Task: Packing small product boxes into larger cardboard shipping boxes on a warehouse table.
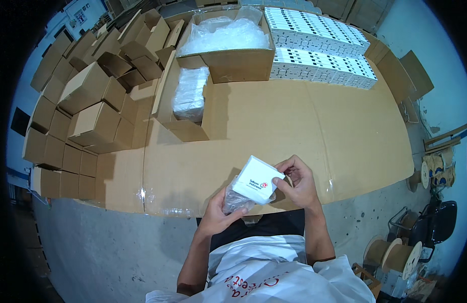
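Over the near edge of the cardboard-covered table (274,121), both hands are at a flat white square box (254,178) with small dark and red print. My right hand (299,183) pinches its right edge between thumb and fingers. A crumpled clear plastic bag (236,200) lies around the box's lower left part. That bag is gripped by my left hand (218,213), its thumb along the lower side. Whether the box is partly inside the bag, I cannot tell.
An open carton (185,132) holds a stack of plastic-wrapped white packs (190,96). Behind it, a larger carton (243,68) is full of clear plastic bags (226,38). White boxes (319,65) stand in rows at the back right. Brown cartons (89,91) are piled left; cable spools (397,255) stand on the floor.
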Motion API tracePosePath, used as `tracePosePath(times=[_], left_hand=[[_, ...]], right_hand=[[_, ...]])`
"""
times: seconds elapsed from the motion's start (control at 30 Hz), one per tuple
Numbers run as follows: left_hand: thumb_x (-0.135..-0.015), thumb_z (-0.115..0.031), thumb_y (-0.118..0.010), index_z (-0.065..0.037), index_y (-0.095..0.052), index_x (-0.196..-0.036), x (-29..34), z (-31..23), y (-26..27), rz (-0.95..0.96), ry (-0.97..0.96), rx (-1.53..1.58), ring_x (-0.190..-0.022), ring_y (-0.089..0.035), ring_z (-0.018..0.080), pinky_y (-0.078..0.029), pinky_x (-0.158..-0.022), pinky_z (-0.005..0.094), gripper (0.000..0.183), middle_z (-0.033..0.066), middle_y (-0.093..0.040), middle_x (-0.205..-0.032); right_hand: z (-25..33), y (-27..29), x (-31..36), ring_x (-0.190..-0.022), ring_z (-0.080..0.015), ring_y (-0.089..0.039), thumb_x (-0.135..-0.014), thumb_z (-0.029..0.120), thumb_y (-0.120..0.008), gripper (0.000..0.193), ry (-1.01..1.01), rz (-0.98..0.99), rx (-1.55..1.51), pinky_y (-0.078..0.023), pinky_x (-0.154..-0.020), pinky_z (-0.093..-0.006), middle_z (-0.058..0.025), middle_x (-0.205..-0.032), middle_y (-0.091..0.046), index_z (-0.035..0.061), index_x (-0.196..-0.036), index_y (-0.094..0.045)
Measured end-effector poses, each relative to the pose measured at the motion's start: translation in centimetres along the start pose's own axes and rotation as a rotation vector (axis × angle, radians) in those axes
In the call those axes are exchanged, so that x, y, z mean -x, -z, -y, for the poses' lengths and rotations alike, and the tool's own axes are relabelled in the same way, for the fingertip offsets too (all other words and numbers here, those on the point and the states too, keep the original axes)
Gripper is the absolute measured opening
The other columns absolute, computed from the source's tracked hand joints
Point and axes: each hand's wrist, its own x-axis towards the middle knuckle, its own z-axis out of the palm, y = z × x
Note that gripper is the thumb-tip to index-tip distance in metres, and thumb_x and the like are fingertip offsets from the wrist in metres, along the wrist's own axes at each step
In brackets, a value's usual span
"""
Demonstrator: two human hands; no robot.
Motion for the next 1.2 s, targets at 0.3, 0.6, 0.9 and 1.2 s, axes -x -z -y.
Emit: tracePosePath(times=[0.3, 0.6, 0.9, 1.2], left_hand=[[-0.100, -0.022, -0.065, 0.001, -0.063, -0.124, -0.6, -1.6, -0.2, -0.136, 0.125, -0.073, -0.102, -0.061, 0.0110, -0.048, -0.091, 0.0289, 0.033, 0.0036, -0.068, -0.106], [-0.103, -0.022, -0.060, -0.001, -0.059, -0.131, -0.7, 0.1, -0.9, -0.181, 0.034, 0.293, -0.106, -0.060, 0.0120, -0.047, -0.096, 0.0301, 0.035, 0.0043, -0.066, -0.114], [-0.104, -0.016, -0.056, 0.004, -0.057, -0.134, -1.4, 0.2, 0.1, -0.245, -0.250, -0.292, -0.120, -0.051, 0.0160, -0.043, -0.102, 0.0300, 0.036, 0.0075, -0.054, -0.129], [-0.097, 0.003, -0.060, 0.001, -0.055, -0.136, -1.9, 0.2, 0.5, -0.315, -0.191, 0.120, -0.103, -0.059, 0.0115, -0.047, -0.094, 0.0255, 0.040, 0.0026, -0.061, -0.107]], right_hand=[[1.4, -1.4, -0.3, -0.103, -0.0169, -0.064, -0.083, -0.001, -0.077, 0.040, -0.063, 0.088, -0.032, -0.052, -0.089, -0.0306, -0.0134, -0.114, -0.065, 0.0010, -0.115, -0.054], [-1.7, -3.6, 3.6, -0.104, -0.0152, -0.063, -0.083, -0.002, -0.079, 0.047, -0.010, -0.046, -0.190, -0.052, -0.090, -0.0290, -0.0095, -0.113, -0.064, 0.0000, -0.122, -0.053], [-2.0, -4.0, 3.2, -0.092, -0.0104, -0.063, -0.094, -0.002, -0.068, 0.010, -0.112, -0.251, -0.152, -0.052, -0.083, -0.0240, -0.0040, -0.101, -0.067, -0.0004, -0.102, -0.063], [-1.9, -3.3, 2.6, -0.097, -0.0118, -0.063, -0.093, -0.007, -0.064, 0.013, -0.028, -0.147, -0.109, -0.053, -0.084, -0.0252, -0.0101, -0.113, -0.067, -0.0016, -0.104, -0.062]])
